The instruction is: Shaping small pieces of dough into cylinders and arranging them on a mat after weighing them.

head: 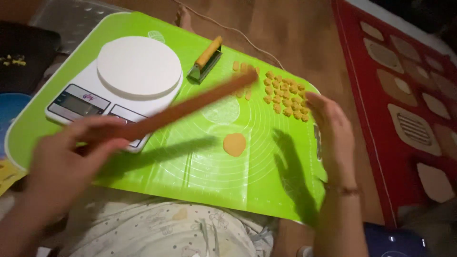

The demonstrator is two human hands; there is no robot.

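My left hand [66,157] grips one end of a long wooden rolling pin [190,104], which slants up to the right above the green silicone mat [190,166]. My right hand [328,128] hovers open over the mat's right side, fingers spread, holding nothing. A small flat disc of orange dough [234,143] lies on the mat between my hands. Several small orange dough pieces [285,95] sit in rows just beyond my right fingertips.
A white kitchen scale [119,81] stands on the mat's left part. A metal cutter with a yellow handle [206,59] lies at the mat's far edge. A red patterned rug [404,95] lies to the right, a dark tray [24,57] far left, patterned cloth [162,228] near me.
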